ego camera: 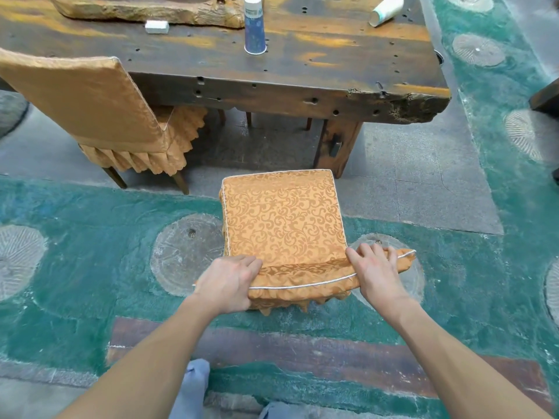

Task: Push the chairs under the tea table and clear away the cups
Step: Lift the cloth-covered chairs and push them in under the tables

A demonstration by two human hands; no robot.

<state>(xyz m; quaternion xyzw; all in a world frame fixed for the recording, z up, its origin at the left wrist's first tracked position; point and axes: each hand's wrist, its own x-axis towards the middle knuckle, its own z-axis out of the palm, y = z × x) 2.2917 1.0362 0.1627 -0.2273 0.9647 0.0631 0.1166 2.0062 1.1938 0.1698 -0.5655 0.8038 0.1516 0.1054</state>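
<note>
Green floor (90,237) fronts the dark wooden desk (302,95), where a blue paper cup (254,34) stands. Short of it sits the covered chair (284,219); left hand (227,282) and right hand (375,270) grip its backrest top. Loose fabric will likely slip, so squeeze the stiff frame beneath.

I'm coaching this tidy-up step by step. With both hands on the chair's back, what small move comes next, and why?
Probably push the chair straight forward, toward the table. The left hand and right hand grip its backrest top, its seat stands short of the table edge, and the floor between the other chair and the table leg looks open.
</note>
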